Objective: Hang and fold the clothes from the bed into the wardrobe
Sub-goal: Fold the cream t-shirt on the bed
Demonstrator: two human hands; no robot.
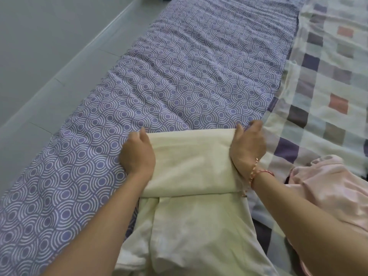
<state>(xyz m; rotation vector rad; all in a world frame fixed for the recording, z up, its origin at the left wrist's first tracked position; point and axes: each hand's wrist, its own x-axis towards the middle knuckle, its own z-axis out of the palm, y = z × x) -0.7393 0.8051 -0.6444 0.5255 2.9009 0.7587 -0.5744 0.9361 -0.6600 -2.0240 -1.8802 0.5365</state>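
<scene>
A pale cream garment (191, 164) lies lengthwise on the bed, its far end folded back toward me into a flat band. My left hand (137, 154) grips the left edge of that fold, thumb on top and fingers tucked under the cloth. My right hand (249, 146) grips the right edge the same way, with bracelets at the wrist. The rest of the garment runs down between my forearms to the bottom of the view. A pink garment (328, 186) lies crumpled at the right, beside my right forearm.
The bed carries a purple sheet with white circle patterns (189, 66). A checked blanket (328, 76) covers its right side. A grey wall with a ledge (49, 56) runs along the bed's left edge. No wardrobe shows.
</scene>
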